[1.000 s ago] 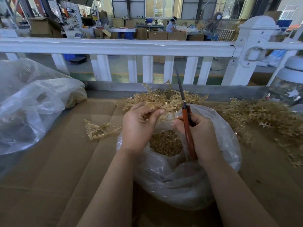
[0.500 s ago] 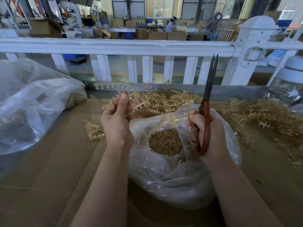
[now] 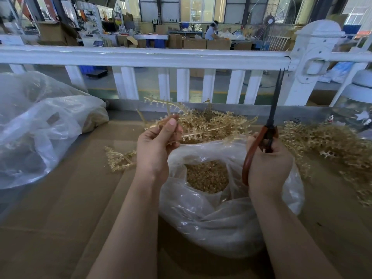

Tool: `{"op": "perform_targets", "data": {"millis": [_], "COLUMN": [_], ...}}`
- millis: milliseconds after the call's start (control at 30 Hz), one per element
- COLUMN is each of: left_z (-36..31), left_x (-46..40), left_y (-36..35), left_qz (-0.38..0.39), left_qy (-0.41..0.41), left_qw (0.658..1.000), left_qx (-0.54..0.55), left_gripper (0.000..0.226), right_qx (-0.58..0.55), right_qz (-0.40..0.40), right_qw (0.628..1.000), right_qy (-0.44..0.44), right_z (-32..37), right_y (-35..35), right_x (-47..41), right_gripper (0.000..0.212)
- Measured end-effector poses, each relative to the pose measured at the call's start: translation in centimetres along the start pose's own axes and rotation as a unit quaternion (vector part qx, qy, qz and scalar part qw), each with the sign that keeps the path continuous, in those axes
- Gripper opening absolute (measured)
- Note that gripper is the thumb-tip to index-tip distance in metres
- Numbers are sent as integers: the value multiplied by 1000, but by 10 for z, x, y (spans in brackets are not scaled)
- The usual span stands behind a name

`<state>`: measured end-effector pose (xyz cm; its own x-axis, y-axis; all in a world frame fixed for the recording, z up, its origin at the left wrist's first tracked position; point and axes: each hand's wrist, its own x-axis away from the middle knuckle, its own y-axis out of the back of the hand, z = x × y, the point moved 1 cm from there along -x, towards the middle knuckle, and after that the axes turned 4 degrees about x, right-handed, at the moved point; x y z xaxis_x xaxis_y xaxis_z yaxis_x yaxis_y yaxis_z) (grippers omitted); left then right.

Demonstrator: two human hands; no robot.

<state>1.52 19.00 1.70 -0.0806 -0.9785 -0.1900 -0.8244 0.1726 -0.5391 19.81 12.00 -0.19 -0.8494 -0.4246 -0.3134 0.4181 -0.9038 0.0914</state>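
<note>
- I see the left hand (image 3: 155, 150) raised above the cardboard surface (image 3: 70, 198), just left of the open mouth of the clear plastic bag (image 3: 211, 218).
- Its thumb and curled fingers pinch the stem of a beige plastic sprig (image 3: 159, 123). The sprig goes up and to the far side from the fingertips, and its thin arms with small buds spread above the hand.
- The right hand (image 3: 267, 164) is over the right edge of the bag mouth and grips the scissors (image 3: 270, 121) by the orange-red handles, with the fingers wrapped around them.
- The dark blades point upward, toward the white railing (image 3: 141, 57), and they are almost together; only the two tips stand a little apart.
- The scissors are well apart from the sprig, on its right side, and they do not touch it.
- The bag lies between the two forearms. Inside it I see a heap of small beige pieces (image 3: 207, 176), lower than both hands.
- Behind the bag lies a pile of sprigs (image 3: 213, 123), and the held sprig partly overlaps it in my view, so I cannot tell if they touch.
- A loose sprig (image 3: 118, 160) lies flat on the cardboard, near the left wrist.
- A large crumpled plastic bag (image 3: 40, 125) is at the far left.
</note>
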Motion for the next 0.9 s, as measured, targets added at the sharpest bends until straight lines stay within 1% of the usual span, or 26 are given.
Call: {"op": "perform_targets", "data": {"millis": [67, 167, 300, 333, 400, 433, 467, 500, 533, 600, 667, 767, 800, 833, 900], "left_z": [1, 2, 3, 3, 3, 4, 4, 4, 4, 4, 3, 3, 4, 5, 7], "left_x": [0, 0, 1, 2, 3, 3, 3, 4, 4, 6, 8, 7, 7, 7, 8], "left_y": [0, 0, -2, -3, -5, -6, -7, -8, -9, -11, -12, -14, -15, -16, -17], "left_qz": [14, 41, 88, 95, 102, 103, 104, 105, 107, 116, 124, 143, 149, 152, 149], "left_qy": [13, 19, 25, 25, 20, 17, 14, 13, 13, 12, 11, 13, 17, 22, 36], "left_qw": [1000, 999, 994, 993, 989, 987, 985, 983, 982, 979, 977, 972, 971, 971, 974], "left_qx": [-3, -16, -58, -72, -106, -124, -139, -150, -157, -168, -172, -185, -187, -182, -167], "left_gripper": [17, 15, 13, 16, 27, 32, 34, 35, 35, 36, 32, 27, 26, 24, 22], "right_qx": [32, 21, -6, -14, -97, -143, -155, -145, -128, -116, -96, -47, -43, -44, -49], "right_qz": [-43, -95, -131, -130, -84, -50, -32, -18, 8, 102, 185, 254, 271, 282, 301], "right_qw": [998, 994, 988, 987, 987, 985, 982, 981, 980, 976, 972, 964, 960, 957, 951], "right_qy": [28, 47, 85, 97, 91, 87, 105, 130, 152, 151, 111, 67, 61, 56, 42], "right_z": [5, 14, 23, 25, 31, 31, 30, 30, 27, 26, 22, 19, 19, 18, 17], "right_y": [2, 6, 10, 12, 14, 14, 12, 11, 9, 5, 1, -3, -4, -5, -6], "right_x": [3, 4, 8, 8, 8, 8, 8, 9, 9, 13, 15, 16, 17, 18, 17], "right_gripper": [22, 31, 35, 39, 52, 51, 38, 25, 15, 10, 17, 38, 41, 39, 29]}}
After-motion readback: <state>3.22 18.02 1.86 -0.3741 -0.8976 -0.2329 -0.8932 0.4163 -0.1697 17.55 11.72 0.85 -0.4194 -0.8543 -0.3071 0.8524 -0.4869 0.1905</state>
